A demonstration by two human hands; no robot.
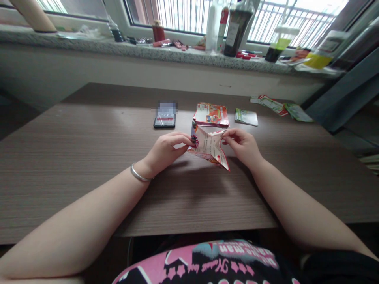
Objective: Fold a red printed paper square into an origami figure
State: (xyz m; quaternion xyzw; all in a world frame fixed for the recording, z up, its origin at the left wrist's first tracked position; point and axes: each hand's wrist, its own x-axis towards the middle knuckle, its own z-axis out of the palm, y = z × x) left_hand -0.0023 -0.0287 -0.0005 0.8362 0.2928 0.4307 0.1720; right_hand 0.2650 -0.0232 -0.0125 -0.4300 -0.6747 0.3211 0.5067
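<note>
A printed paper leaflet (210, 146), cream inside with red edges and creased by folds, is held partly unfolded just above the table. My left hand (171, 148) pinches its left side between thumb and fingers; a silver bangle circles that wrist. My right hand (241, 144) grips the upper right edge of the leaflet between thumb and forefinger. Right behind the leaflet lies a stack of red and orange printed leaflets (211, 114). The lower right corner of the held paper points down toward me.
A phone (165, 114) lies left of the stack. To its right are a small pile of green-and-white cards (246, 117) and loose printed strips (272, 104). Bottles (237, 31) and small items line the stone windowsill (183, 55) behind the wooden table (74, 157).
</note>
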